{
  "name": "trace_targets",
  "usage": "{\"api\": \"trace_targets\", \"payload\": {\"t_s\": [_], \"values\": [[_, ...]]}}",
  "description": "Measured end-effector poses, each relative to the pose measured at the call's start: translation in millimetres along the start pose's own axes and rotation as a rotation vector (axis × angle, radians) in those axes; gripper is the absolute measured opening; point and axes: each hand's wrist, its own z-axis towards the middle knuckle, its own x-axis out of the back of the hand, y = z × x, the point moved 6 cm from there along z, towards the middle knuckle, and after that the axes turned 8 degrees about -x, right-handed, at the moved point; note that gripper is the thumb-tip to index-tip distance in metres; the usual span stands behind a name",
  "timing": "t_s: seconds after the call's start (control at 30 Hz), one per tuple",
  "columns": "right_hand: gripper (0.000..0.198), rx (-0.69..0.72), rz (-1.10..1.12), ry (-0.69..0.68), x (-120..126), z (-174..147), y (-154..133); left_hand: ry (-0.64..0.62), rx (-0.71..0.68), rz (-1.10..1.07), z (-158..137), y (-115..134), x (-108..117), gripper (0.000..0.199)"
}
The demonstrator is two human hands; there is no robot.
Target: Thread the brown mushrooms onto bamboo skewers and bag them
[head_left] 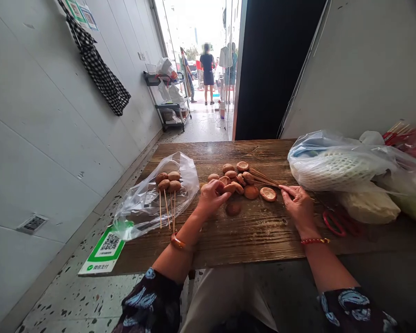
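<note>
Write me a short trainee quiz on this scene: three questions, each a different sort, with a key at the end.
1. Fill the gap: the right hand holds the ends of several thin wooden ____.
2. True or false: the green-bordered code card lies farther to the left than the left hand.
3. Choose one. How many brown mushroom caps show at the clear plastic bag on the left?
a) two
b) four
c) seven

Key: 1. sticks; 2. true; 3. b
</note>
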Motion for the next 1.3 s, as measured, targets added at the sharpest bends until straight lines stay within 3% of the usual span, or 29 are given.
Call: {"api": "trace_targets", "payload": {"t_s": [0.17,0.33,0.43,0.5,0.63,0.77,0.83,0.97,1.3], "values": [[0.032,0.041,-0.038,0.03,-0.4,4.6,2.6,0.111,0.215,-0.578,-3.8,-13.1,-0.5,0.028],[0.031,0.066,-0.085,0.121,12.9,4.2,-11.6,0.062,0.369,-0.968,-7.9,-9.3,-12.8,0.038],[0.033,0.027,-0.009,0.132,24.6,-3.3,-34.8,0.055,0.4,-1.011,-9.2,-5.0,-13.9,0.043],[0.032,-0.008,0.114,0.056,28.2,-12.2,-54.9,0.078,0.398,-1.017,-9.2,-3.7,-12.3,0.043],[0.029,-0.085,0.335,-0.22,19.8,-39.3,-92.3,0.083,0.393,-1.06,-8.0,-2.1,-10.9,0.037],[0.04,-0.327,0.605,-0.533,-8.5,-74.5,-105.1,0.031,0.404,-1.073,-8.1,1.7,-11.6,0.042],[0.042,-0.403,0.704,-0.62,-20.0,-89.2,-110.0,0.036,0.416,-1.073,-9.1,2.3,-10.8,0.045],[0.044,-0.4,0.717,-0.629,-25.6,-103.3,-120.9,0.061,0.407,-1.102,-9.6,1.3,-9.3,0.038],[0.046,-0.196,0.551,-0.64,-21.6,-107.8,-132.8,0.16,0.5,-1.295,-10.5,-11.6,-15.2,0.025]]}}
